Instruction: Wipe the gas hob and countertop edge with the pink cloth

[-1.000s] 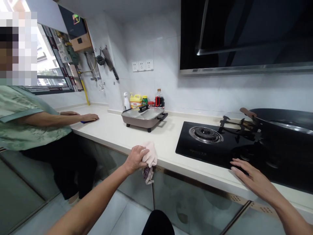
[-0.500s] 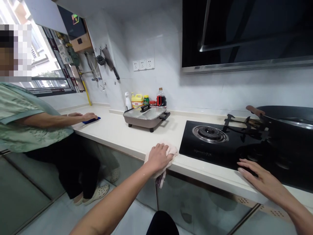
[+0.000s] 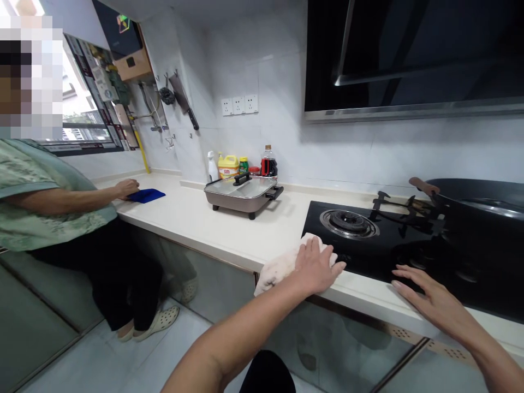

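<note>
My left hand [image 3: 316, 270] presses a pale pink cloth [image 3: 280, 268] down on the front left corner of the black gas stove [image 3: 352, 252]. The fingers are bent over the cloth, with the thumb out to the right. Part of the cloth trails left over the edge of the white countertop [image 3: 184, 219]. Nothing is in my right hand [image 3: 434, 297], which is open at the stove's front edge with its fingers stretched out. Near the left hand, the stove's left burner [image 3: 350, 224] has no pan support on it.
A lidded electric pan [image 3: 241, 196] stands on the counter, with bottles [image 3: 269, 161] behind it. A large wok [image 3: 483, 196] and a loose pan support [image 3: 403, 206] are on the right. On the left, a person [image 3: 53, 191] holds a blue cloth [image 3: 149, 195]. A cleaver [image 3: 184, 103] hangs on the wall.
My left hand has slid the cloth to the right, from the counter onto the stove's corner. The right hand has barely moved. The other person's blue cloth is now spread wider.
</note>
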Demonstrator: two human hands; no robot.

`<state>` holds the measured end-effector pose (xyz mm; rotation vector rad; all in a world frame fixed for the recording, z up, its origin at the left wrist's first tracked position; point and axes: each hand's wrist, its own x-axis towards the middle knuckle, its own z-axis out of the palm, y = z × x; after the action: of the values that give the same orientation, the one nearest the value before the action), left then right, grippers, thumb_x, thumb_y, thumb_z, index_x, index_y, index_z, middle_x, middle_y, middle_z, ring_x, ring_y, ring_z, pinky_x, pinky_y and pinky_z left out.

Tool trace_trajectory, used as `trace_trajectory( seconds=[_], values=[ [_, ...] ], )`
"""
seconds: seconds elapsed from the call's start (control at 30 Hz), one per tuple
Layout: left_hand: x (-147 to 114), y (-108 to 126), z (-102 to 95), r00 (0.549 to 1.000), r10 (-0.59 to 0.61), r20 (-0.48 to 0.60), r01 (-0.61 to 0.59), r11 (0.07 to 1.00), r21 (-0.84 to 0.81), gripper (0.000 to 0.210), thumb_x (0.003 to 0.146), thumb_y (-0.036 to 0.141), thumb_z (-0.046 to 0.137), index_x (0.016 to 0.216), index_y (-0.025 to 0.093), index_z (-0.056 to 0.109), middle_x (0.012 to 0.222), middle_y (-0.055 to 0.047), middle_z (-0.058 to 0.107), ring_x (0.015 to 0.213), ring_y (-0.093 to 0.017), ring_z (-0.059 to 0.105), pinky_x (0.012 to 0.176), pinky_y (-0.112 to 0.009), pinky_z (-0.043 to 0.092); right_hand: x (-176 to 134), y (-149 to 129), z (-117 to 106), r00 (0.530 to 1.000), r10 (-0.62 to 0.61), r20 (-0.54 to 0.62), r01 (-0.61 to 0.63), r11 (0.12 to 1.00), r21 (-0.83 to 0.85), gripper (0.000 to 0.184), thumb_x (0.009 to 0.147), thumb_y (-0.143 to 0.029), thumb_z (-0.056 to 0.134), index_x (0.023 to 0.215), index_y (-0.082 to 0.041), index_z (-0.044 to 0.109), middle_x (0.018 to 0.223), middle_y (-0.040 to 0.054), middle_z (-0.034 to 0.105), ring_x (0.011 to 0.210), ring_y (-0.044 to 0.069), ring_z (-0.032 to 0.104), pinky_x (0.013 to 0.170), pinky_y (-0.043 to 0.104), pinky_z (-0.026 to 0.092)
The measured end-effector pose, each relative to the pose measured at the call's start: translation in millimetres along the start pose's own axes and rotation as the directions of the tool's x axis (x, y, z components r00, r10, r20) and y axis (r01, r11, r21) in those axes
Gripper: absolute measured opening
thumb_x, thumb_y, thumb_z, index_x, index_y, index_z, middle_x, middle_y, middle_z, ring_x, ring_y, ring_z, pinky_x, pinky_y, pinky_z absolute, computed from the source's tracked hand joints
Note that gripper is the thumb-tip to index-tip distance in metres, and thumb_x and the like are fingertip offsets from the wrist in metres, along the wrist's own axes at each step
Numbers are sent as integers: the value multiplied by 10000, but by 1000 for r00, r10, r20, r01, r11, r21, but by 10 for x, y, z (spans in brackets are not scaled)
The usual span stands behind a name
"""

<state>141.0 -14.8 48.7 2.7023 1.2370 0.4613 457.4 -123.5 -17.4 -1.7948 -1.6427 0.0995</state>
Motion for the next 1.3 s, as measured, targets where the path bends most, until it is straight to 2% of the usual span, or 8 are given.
trace_trajectory(
  seconds=[0.2,0.37,0.43,0.57,0.67,0.8,0.97,1.3],
  values=[
    [145,-154,-145,941,337,-11,-337,942,4,517,1085,529,322,1386,275,657,1505,-72,605,1457,-243,484,1189,-411,382,13,-27,-8,999,-31,-11,30,999,-19,589,888,-764,546,1202,-303,737,1468,77,630,1403,349,544,1210,568,409],
    [66,-383,-422,902,426,77,-431,900,63,547,1073,484,399,1548,228,491,1547,-81,575,1411,-224,531,1177,-371,395,12,-76,-18,1000,-5,2,5,1000,-11,583,894,-759,543,1215,-310,732,1479,65,620,1416,340,532,1180,551,450],
    [-67,-419,-462,930,364,57,-368,919,140,563,1071,496,404,1566,234,454,1532,-104,583,1420,-259,514,1210,-465,352,19,-67,-13,1000,-5,10,5,1000,-5,574,902,-752,538,1219,-314,729,1484,63,616,1419,336,529,1175,550,455],
    [-464,-478,-384,973,118,-197,-51,949,312,451,1040,544,466,1368,298,653,1666,-131,399,1556,-442,251,1186,-758,169,30,13,30,1000,-28,5,28,999,-30,564,923,-733,526,1248,-313,715,1495,65,607,1436,343,510,1198,581,420],
    [-737,-614,-284,941,-81,-327,177,945,274,454,989,624,533,1341,381,686,1726,-78,281,1569,-520,112,1130,-825,149,18,67,69,998,-53,-14,53,997,-55,555,932,-717,525,1268,-314,705,1503,63,604,1434,350,513,1200,596,415],
    [-865,-800,-207,872,-317,-373,400,901,169,474,985,644,532,1367,405,679,1622,-108,440,1462,-468,337,1095,-760,270,-9,77,84,996,-82,-20,80,993,-85,535,943,-696,525,1281,-318,695,1514,51,597,1420,345,530,1192,594,430],
    [-743,-792,-228,867,-281,-411,377,910,173,340,1032,481,512,1195,314,759,1332,-110,649,1208,-329,536,1054,-546,368,-29,68,72,994,-102,-25,99,989,-106,546,948,-697,521,1284,-301,688,1498,71,608,1416,349,530,1204,607,405],
    [-414,-793,-543,953,-283,-109,297,944,145,356,1062,441,390,1131,221,661,1166,-111,658,1046,-276,640,887,-392,471,-37,43,32,998,-61,-17,60,994,-87,553,934,-707,540,1289,-307,681,1503,78,597,1414,363,527,1168,605,441]
  ],
)
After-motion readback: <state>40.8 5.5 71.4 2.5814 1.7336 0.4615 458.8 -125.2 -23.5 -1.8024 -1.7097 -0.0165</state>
